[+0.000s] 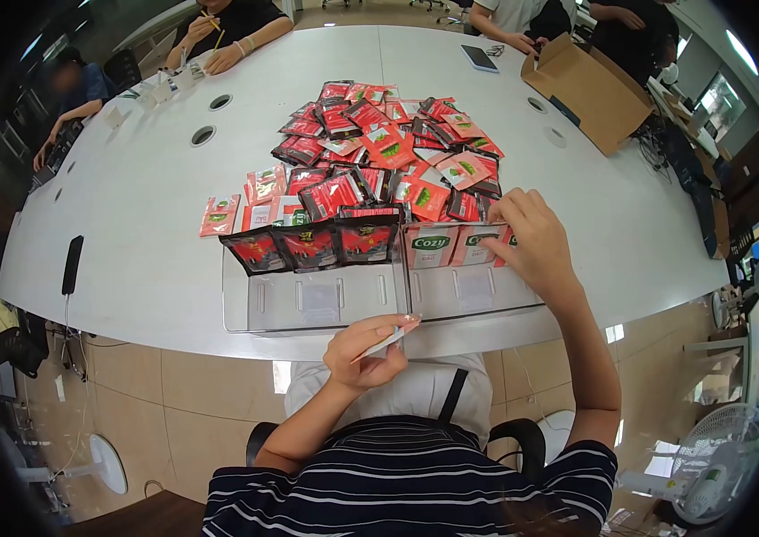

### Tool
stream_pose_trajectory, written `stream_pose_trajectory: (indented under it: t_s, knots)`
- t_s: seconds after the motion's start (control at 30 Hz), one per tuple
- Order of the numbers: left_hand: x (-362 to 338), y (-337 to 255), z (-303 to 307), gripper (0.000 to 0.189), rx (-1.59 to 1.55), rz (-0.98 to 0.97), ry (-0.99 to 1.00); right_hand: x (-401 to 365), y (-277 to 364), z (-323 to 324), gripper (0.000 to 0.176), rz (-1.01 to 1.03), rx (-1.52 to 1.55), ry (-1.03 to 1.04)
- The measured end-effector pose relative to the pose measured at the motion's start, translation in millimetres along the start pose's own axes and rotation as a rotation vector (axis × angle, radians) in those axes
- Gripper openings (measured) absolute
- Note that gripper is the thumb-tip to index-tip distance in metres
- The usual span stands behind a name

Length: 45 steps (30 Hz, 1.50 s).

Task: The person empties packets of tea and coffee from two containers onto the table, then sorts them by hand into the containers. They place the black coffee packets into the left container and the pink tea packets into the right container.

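My left hand (366, 351) is closed on a light-coloured packet (381, 344), seen nearly edge-on, in front of the clear divided tray (326, 329). At the tray's right compartment, my right hand (527, 237) pinches the top of a pink Cozy packet (512, 238) at the right end of the row. Beside it stand more pink Cozy packets (429, 247). Black and red packets (314, 247) stand along the back of the left compartment. Behind the tray lies a loose heap of red, black and pink packets (388, 146).
An open cardboard box (596, 97) is at the back right, near a phone (480, 59). A black strip-like object (72, 266) lies on the left of the white table (147, 188). Other people sit or stand round the far side. A fan (720, 461) is at lower right.
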State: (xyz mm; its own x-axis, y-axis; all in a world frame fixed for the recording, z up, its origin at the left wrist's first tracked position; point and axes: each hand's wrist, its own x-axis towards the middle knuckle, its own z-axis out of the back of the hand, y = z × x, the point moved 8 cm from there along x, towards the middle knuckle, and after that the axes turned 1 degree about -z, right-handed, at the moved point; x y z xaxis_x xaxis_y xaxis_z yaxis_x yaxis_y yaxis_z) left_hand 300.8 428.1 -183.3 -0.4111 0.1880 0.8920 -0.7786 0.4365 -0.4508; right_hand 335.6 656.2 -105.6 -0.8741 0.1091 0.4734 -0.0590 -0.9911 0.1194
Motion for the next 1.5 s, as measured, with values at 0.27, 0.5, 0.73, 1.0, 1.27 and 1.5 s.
stream_pose_trajectory:
  t_s: [0.27, 0.5, 0.73, 1.0, 1.27, 1.5]
  knots:
    - [6.3, -10.7, -1.8, 0.041, 0.121, -0.081, 0.016, -3.9, 2.7, 6.2, 0.038, 0.012, -0.015, -0.034]
    - [6.7, -13.0, -7.0, 0.038, 0.211, -0.061, 0.131, -39.9, 88.9, 45.2, 0.033, 0.280, 0.524, -0.084]
    - [10.1, -11.5, -6.9, 0.045, 0.208, 0.023, 0.122, -44.5, 82.3, 20.8, 0.026, 0.084, 0.515, -0.055]
    - [21.8, -21.0, -28.5, 0.032, 0.351, -0.157, 0.300, -47.9, -12.2, 64.6, 0.019, -0.166, 0.086, -0.156]
    - [19.1, -18.3, -31.6, 0.027, 0.357, -0.124, 0.339, -46.3, -35.8, 25.2, 0.027, -0.102, -0.127, 0.011]
    - [20.6, -18.1, -32.6, 0.026, 0.358, -0.130, 0.358, -34.4, -33.2, 22.4, 0.031, -0.079, -0.093, -0.033]
